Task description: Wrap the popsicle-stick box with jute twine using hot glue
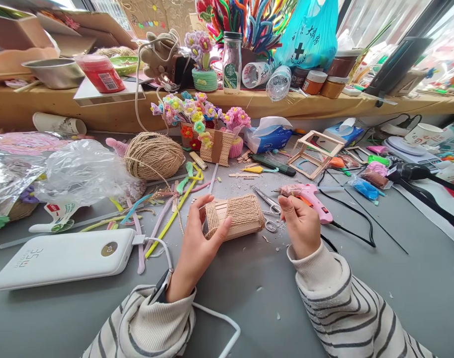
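My left hand (pixel 197 243) grips a small box of wooden sticks partly wrapped in jute twine (pixel 234 216), holding it just above the grey table (pixel 249 293). A strand runs from it back to a twine ball (pixel 154 156) at the rear left. My right hand (pixel 299 223) is curled with its fingertips pinched together, right beside the pink glue gun (pixel 311 199) that lies on the table. What the fingers hold, if anything, is too small to make out. Small scissors (pixel 267 204) lie between the box and the glue gun.
A white power bank (pixel 62 258) with its cable lies at the front left. Pipe cleaners (pixel 167 214), a plastic bag (pixel 81 171), pipe-cleaner flowers (pixel 197 117), a tissue pack (pixel 267 136), a stick frame (pixel 314 151) and a black cable (pixel 353 223) crowd the table. A cluttered shelf (pixel 227 102) runs behind.
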Motion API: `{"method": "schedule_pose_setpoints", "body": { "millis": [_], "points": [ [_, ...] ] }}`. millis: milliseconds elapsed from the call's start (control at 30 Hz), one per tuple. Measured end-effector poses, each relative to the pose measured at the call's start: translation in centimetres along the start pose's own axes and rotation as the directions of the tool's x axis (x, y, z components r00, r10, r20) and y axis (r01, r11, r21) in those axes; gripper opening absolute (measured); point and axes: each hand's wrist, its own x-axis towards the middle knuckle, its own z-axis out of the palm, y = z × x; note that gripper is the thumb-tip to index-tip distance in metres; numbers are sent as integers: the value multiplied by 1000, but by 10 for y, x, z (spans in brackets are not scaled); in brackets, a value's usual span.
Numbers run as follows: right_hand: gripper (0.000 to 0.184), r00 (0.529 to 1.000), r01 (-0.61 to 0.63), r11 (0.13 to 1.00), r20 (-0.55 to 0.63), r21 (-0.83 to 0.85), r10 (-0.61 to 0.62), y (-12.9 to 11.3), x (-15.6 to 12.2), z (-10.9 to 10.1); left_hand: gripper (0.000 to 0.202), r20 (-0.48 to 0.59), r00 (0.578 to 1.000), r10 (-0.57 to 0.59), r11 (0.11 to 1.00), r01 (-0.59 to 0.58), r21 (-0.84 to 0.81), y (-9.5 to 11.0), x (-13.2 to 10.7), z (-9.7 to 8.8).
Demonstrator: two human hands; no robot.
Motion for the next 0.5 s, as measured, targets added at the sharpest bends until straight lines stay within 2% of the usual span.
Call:
{"method": "schedule_pose_setpoints", "body": {
  "millis": [100, 300, 433, 500],
  "points": [
    [42, 1000, 17, 1000, -10, 7, -17, 0, -1, 1, 53, 5, 1000, -6, 999, 7, -53, 0, 1, 0],
    [17, 1000, -24, 998, -7, 52, 25, 1, -1, 5, 50, -12, 999, -33, 992, 32, -120, 2, 1, 1],
    [24, 990, -136, 986, 60, 99, 130, -2, -4, 3, 51, -9, 999, -40, 991, 39, -125, 3, 1, 0],
    [36, 991, -120, 990, 61, 69, 116, -3, -4, 2, 55, -6, 999, -33, 994, 32, -101, 3, 1, 0]
  ]
}}
